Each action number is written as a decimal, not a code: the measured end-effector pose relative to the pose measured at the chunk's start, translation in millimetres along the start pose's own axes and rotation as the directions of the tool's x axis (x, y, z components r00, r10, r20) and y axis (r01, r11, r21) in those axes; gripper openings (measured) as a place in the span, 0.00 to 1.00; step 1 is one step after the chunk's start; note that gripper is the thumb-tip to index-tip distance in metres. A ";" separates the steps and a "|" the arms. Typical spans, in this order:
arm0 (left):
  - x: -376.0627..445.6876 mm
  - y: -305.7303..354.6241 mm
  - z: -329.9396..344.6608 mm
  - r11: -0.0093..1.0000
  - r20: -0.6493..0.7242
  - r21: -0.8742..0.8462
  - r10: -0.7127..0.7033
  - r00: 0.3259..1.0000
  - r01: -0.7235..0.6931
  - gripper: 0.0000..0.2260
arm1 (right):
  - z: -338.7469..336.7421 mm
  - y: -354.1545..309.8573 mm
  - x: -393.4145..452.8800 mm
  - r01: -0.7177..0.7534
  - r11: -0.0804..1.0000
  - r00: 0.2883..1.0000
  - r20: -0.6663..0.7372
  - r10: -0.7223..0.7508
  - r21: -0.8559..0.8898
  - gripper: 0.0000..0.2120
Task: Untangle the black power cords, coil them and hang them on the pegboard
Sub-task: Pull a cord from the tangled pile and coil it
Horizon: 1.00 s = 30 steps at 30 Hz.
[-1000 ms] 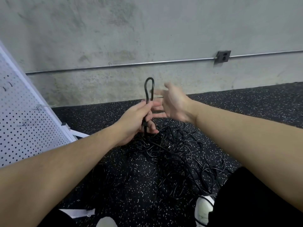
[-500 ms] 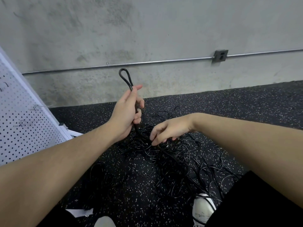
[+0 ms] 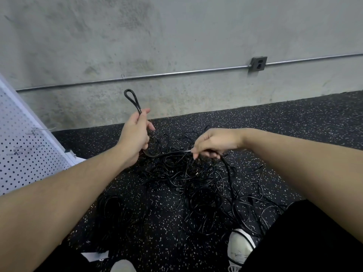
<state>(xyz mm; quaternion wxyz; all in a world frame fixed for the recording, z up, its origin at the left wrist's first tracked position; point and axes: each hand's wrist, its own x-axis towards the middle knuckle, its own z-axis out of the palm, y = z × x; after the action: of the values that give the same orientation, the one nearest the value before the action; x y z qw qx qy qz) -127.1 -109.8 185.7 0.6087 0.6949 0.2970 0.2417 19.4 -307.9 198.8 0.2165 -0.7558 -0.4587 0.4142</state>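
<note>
Bare concrete wall (image 3: 176, 32), metal conduit (image 3: 157, 75) running along it into a grey outlet box (image 3: 258, 64). Black rubber floor (image 3: 294, 122) with white speckles.

Black cords (image 3: 188, 173); white-speckled black floor (image 3: 294, 124); grey wall (image 3: 176, 36)

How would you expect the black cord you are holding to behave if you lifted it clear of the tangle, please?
Probably floppy but springy: the cord sags between the left hand and right hand, yet its folded loop stands up unaided. It will likely snag, since it runs down into the tangled pile on the floor.
</note>
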 end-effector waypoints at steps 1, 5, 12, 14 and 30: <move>-0.4 -1.2 0.3 1.000 0.018 0.018 -0.014 1.000 0.013 0.15 | -2.4 -0.7 -2.2 0.034 0.999 0.998 -0.058 -0.031 0.041 0.12; -13.1 1.2 12.7 0.988 0.195 0.149 0.007 0.981 -0.037 0.14 | -1.5 -9.9 -2.0 0.146 0.986 0.932 -0.346 -0.109 0.081 0.12; -30.7 12.3 34.5 0.957 0.387 0.238 0.060 0.920 -0.163 0.16 | -2.4 -20.8 0.7 0.214 0.955 0.816 -0.575 -0.058 0.207 0.24; -29.7 7.0 39.4 0.914 0.374 0.353 0.059 0.926 -0.201 0.16 | -0.9 -24.8 -1.3 0.238 0.940 0.852 -0.518 -0.082 0.243 0.23; -31.6 4.6 37.3 0.977 0.470 0.213 -0.087 0.878 -0.017 0.12 | -15.7 -16.6 -4.6 0.344 0.859 0.780 -0.625 -0.037 0.378 0.12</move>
<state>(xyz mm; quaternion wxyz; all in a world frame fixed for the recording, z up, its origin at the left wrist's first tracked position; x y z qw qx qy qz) -122.9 -158.7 185.7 0.5903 0.7878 0.1747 0.0193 22.7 -303.0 221.4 0.5692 -0.7185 -0.3280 0.2285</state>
